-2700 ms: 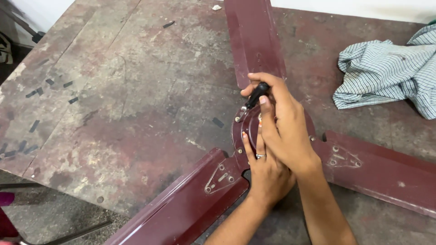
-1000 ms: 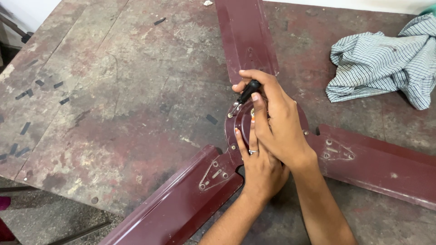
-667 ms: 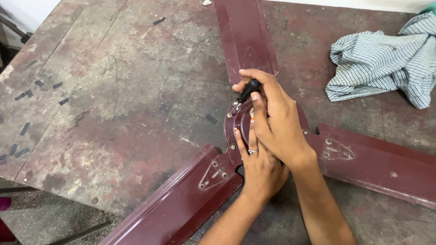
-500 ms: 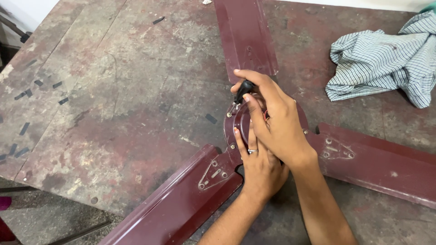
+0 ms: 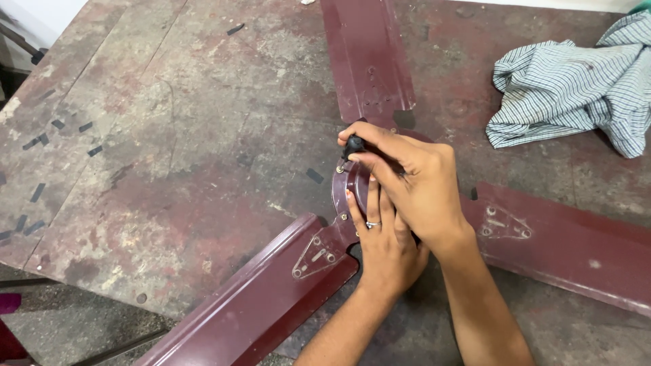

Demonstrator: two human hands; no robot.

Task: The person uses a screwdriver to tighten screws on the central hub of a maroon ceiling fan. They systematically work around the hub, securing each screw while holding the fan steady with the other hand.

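Head view, single frame. A maroon ceiling fan (image 5: 352, 186) lies flat on a worn, rust-stained metal table (image 5: 169, 156). Its hub sits just right of frame centre, mostly covered by both hands.

Right hand (image 5: 413, 190): lies over the hub, wrist toward 5 o'clock, fingers pointing to 10 o'clock. Thumb and forefinger are pinched narrow around a small black knob (image 5: 353, 145) at the hub's 11 o'clock edge. The other fingers are curled loosely beside them.

Left hand (image 5: 386, 237): comes in from 6 o'clock, partly under the right hand. Fingers are straight and close together, laid flat against the hub's left rim. A ring (image 5: 372, 224) shows on one finger. It grips nothing; it only presses.

Blades: one (image 5: 366, 57) runs toward 12 o'clock, one (image 5: 264, 298) toward 7 o'clock, one (image 5: 576, 247) toward 4 o'clock.

A crumpled striped cloth (image 5: 576, 85) lies at 2 o'clock, well apart from the hands. Short dark strips (image 5: 57, 125) are scattered at 9 o'clock.
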